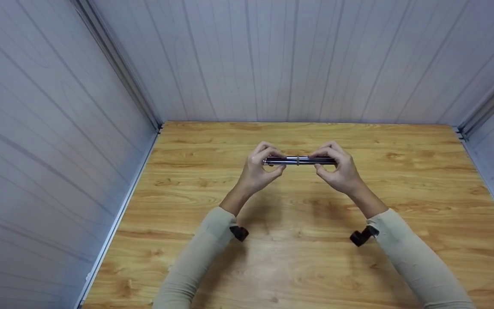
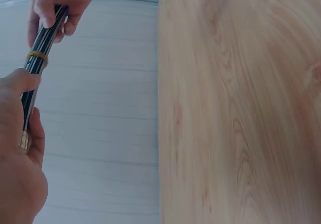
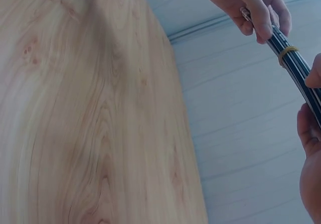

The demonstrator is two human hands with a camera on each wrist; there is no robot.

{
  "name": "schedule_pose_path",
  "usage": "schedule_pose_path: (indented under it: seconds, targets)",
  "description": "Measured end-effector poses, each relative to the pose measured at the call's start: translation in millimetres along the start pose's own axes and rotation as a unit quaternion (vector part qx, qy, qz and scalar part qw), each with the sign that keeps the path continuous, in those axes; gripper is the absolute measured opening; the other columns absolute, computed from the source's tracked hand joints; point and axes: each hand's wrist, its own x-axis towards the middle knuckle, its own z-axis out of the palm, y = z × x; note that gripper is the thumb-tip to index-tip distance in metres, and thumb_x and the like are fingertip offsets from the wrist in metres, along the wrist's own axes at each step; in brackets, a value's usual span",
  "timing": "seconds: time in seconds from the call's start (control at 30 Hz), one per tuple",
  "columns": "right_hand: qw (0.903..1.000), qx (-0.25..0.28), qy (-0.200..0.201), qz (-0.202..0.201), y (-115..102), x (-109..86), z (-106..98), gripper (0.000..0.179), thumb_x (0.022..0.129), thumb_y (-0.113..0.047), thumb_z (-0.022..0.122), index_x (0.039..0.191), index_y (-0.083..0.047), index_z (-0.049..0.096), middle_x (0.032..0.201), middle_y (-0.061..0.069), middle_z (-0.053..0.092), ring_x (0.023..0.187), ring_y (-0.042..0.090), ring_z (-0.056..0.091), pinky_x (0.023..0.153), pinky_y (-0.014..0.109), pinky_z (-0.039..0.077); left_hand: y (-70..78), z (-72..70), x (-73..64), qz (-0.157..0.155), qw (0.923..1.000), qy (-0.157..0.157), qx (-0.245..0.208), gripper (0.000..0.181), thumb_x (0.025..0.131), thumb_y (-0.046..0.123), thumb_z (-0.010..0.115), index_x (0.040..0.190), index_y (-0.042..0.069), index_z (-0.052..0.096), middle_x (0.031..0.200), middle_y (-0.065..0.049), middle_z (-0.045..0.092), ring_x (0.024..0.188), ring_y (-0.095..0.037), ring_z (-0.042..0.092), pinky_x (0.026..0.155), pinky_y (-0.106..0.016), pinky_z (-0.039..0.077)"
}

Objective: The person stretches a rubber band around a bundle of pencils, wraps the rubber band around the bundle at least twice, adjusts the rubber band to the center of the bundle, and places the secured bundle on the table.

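A bundle of dark, silver-striped pencils [image 1: 290,162] is held level above the table, with a yellowish rubber band [image 1: 298,160] around its middle. My left hand [image 1: 259,169] pinches the left end between thumb and fingers. At the other end, my right hand [image 1: 338,171] grips the bundle the same way. In the left wrist view, shiny metal tips [image 2: 23,140] show at the end by the left hand. The right wrist view shows the banded pencils [image 3: 297,69] running between both hands; fingers cover part of each end.
Below the hands lies a wood-grain table [image 1: 298,257], with shadows of the arms on it. Pale panel walls stand at the back [image 1: 272,64], left [image 1: 49,150] and right. A small black device [image 1: 239,233] is at the left wrist, another [image 1: 360,237] at the right.
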Motion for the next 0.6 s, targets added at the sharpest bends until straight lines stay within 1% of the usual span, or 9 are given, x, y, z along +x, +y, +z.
schedule_pose_path:
  seconds: [0.07,0.13,0.23,0.33,0.43,0.53,0.6]
  targets:
    - [0.9999,-0.012,0.004,0.012,5.8,-1.1,-2.7,0.029,0.092,0.021,0.071,0.116,0.006,0.080,0.115,0.020,0.069,0.104,0.003,0.066,0.089,0.012,0.058,-3.3,1.9,1.4,-0.011,0.9999,-0.012,0.001,0.018,0.098,-0.001,0.082,0.115,0.003,0.081,0.121,-0.018,0.073,0.113,-0.032,0.072,0.100,-0.036,0.062]
    - [0.9995,-0.021,0.007,0.024,13.4,-2.9,-4.4,0.030,0.092,0.020,0.073,0.116,0.005,0.082,0.114,0.020,0.071,0.103,0.003,0.067,0.089,0.013,0.058,-7.1,3.5,1.8,-0.026,0.9994,-0.021,0.004,0.020,0.097,-0.003,0.081,0.117,0.002,0.081,0.122,-0.019,0.074,0.116,-0.033,0.073,0.104,-0.039,0.061]
    - [0.9987,-0.030,0.009,0.039,25.0,-5.8,-5.3,0.029,0.092,0.018,0.075,0.117,0.004,0.084,0.114,0.023,0.073,0.103,0.002,0.067,0.089,0.013,0.057,-13.9,5.7,1.1,-0.051,0.9981,-0.032,0.010,0.024,0.097,-0.005,0.079,0.120,0.001,0.082,0.123,-0.020,0.076,0.120,-0.035,0.073,0.108,-0.046,0.061]
    - [0.9976,-0.035,0.008,0.058,34.5,-8.6,-5.3,0.028,0.094,0.015,0.077,0.118,0.004,0.084,0.116,0.026,0.074,0.103,0.000,0.067,0.089,0.013,0.058,-21.7,7.9,-1.4,-0.077,0.9961,-0.042,0.013,0.027,0.098,-0.006,0.078,0.123,0.003,0.083,0.126,-0.020,0.077,0.122,-0.036,0.074,0.108,-0.049,0.062]
    - [0.9956,-0.037,0.007,0.085,43.3,-12.9,-4.6,0.027,0.095,0.014,0.078,0.119,0.004,0.084,0.117,0.028,0.075,0.104,-0.003,0.067,0.090,0.012,0.057,-31.2,10.6,-5.9,-0.094,0.9943,-0.048,0.018,0.027,0.098,-0.005,0.080,0.123,0.003,0.084,0.126,-0.019,0.080,0.121,-0.036,0.077,0.105,-0.048,0.064]
    - [0.9938,-0.032,0.004,0.106,52.9,-19.3,-3.2,0.025,0.096,0.013,0.079,0.119,0.003,0.084,0.118,0.028,0.077,0.103,-0.005,0.069,0.090,0.010,0.058,-42.4,14.0,-11.9,-0.103,0.9929,-0.053,0.029,0.024,0.097,-0.005,0.083,0.120,0.002,0.084,0.122,-0.019,0.083,0.116,-0.035,0.080,0.098,-0.040,0.066]
    - [0.9935,-0.027,0.001,0.110,59.6,-24.0,-2.0,0.024,0.097,0.013,0.080,0.118,0.004,0.085,0.117,0.028,0.078,0.101,-0.006,0.070,0.088,0.009,0.058,-48.9,16.2,-16.2,-0.113,0.9914,-0.058,0.032,0.022,0.096,-0.005,0.085,0.117,0.000,0.084,0.120,-0.020,0.084,0.112,-0.035,0.081,0.093,-0.035,0.066]
